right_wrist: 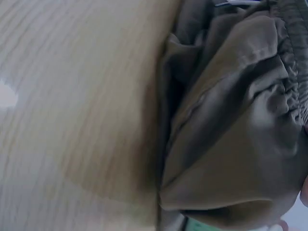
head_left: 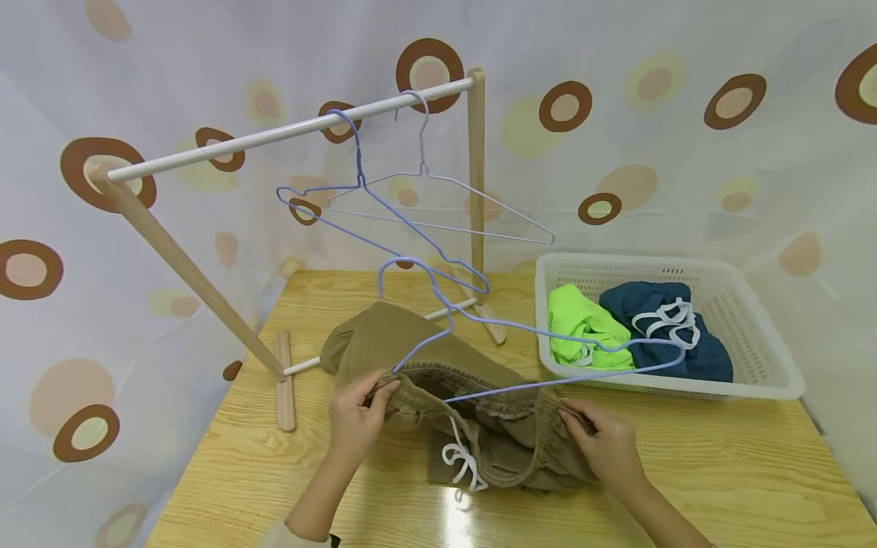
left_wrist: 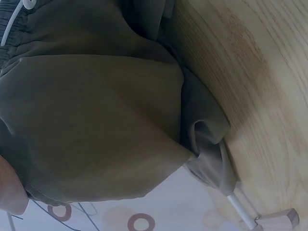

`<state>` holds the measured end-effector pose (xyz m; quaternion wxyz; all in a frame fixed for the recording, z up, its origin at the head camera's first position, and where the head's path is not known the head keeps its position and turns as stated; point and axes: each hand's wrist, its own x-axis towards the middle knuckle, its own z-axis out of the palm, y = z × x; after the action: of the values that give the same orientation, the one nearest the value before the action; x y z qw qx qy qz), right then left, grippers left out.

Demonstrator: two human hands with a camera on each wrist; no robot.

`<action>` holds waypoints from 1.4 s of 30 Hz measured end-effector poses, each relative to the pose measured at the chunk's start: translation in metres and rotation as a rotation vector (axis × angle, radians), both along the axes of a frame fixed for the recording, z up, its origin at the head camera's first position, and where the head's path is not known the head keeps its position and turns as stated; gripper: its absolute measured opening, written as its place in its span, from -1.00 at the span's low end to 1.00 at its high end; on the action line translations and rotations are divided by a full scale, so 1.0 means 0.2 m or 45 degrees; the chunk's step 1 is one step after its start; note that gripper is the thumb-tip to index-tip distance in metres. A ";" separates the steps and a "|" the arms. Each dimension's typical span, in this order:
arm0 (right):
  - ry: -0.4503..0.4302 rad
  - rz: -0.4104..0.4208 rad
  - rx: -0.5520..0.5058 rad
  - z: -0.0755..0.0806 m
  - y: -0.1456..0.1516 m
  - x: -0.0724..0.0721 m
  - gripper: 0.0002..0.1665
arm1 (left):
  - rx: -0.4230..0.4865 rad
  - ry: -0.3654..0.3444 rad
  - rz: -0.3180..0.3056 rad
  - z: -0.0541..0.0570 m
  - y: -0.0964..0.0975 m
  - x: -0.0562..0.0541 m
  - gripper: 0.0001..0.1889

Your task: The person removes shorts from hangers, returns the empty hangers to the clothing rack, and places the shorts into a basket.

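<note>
Brown shorts (head_left: 425, 335) with an elastic waistband are held spread over the table, a white drawstring (head_left: 460, 460) tied in a bow at the front. My left hand (head_left: 356, 415) pinches the waistband's left side. At the opposite side, my right hand (head_left: 606, 449) pinches the band. A blue-purple wire hanger (head_left: 507, 323) has its left end down in the waist opening, partly hidden by the cloth. Its right end sticks out above the band, overlapping the basket in the head view. Both wrist views are mostly filled by the shorts (left_wrist: 96, 120).
A wooden rack with a white rail (head_left: 274, 135) stands at the back left. From it hang a blue hanger (head_left: 404, 217) and a pale hanger (head_left: 479, 190). The white basket (head_left: 767, 342) at right holds neon green (head_left: 582, 320) and navy clothes (head_left: 709, 358).
</note>
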<state>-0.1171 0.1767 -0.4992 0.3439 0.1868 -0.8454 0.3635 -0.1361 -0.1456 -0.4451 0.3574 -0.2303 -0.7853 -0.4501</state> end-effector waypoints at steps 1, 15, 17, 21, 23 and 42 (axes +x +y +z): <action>0.006 -0.021 0.027 -0.01 -0.01 -0.01 -0.64 | 0.001 -0.003 -0.007 0.00 0.00 0.00 -0.80; -0.423 0.014 0.321 -0.13 -0.09 -0.09 -0.54 | 0.023 -0.038 -0.030 -0.05 0.01 0.01 -0.86; -0.539 0.039 0.400 -0.13 -0.08 -0.08 -0.51 | 0.030 -0.047 -0.040 -0.05 0.01 0.01 -0.88; -0.585 0.050 0.444 -0.14 -0.07 -0.08 -0.46 | 0.029 -0.057 -0.032 -0.05 0.01 0.01 -0.84; -0.515 0.046 0.408 -0.15 -0.06 -0.08 -0.47 | 0.031 -0.061 -0.030 -0.05 0.01 0.01 -0.82; -0.347 0.917 -1.337 0.36 0.27 -0.03 -0.46 | 0.011 -0.046 -0.074 -0.05 -0.01 0.02 -0.80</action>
<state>-0.1223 0.2311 -0.4274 0.1359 0.2177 -0.4758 0.8413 -0.1330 -0.1474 -0.4560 0.3307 -0.2435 -0.7827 -0.4677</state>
